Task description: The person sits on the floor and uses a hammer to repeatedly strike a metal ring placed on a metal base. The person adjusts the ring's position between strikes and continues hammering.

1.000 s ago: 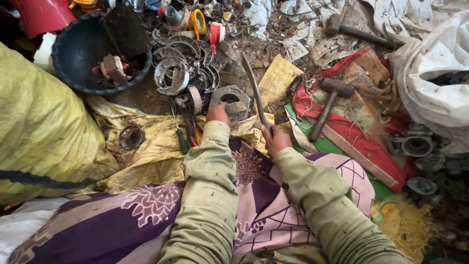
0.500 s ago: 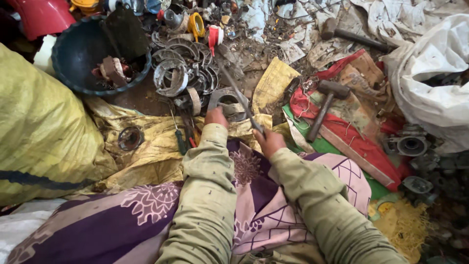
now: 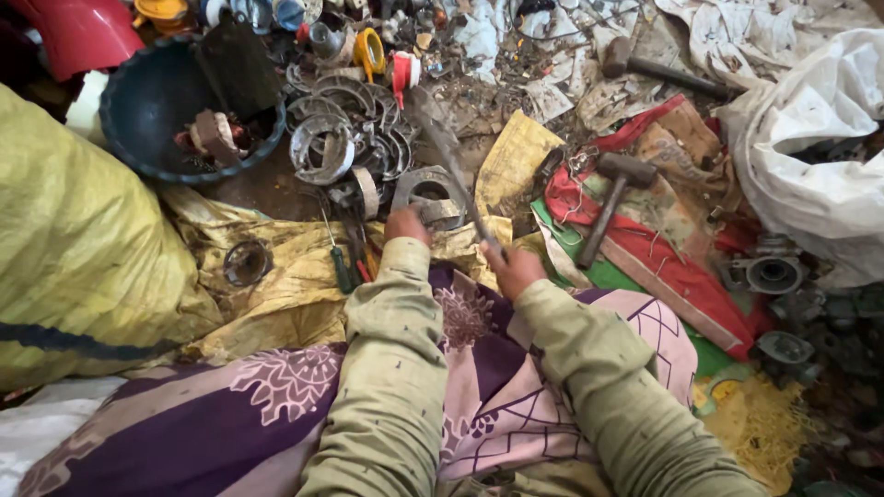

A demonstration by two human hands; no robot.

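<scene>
The long thin metal rod (image 3: 448,161) has swung down onto the grey metal ring part (image 3: 431,195). Right hand (image 3: 509,268) grips the rod; left hand (image 3: 407,224) pins the part. Prying seems underway, needing a steady push.

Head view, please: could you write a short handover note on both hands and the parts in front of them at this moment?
Left hand: gripping the grey metal housing on the yellow sack.
Right hand: shut on a long metal rod, its blurred tip raised above the housing.
Nearby: pile of metal rings, black basin, green-handled screwdriver, hammer on red cloth.
Done: housing is steadied.
Left: it looks intact; rod not on it.
</scene>
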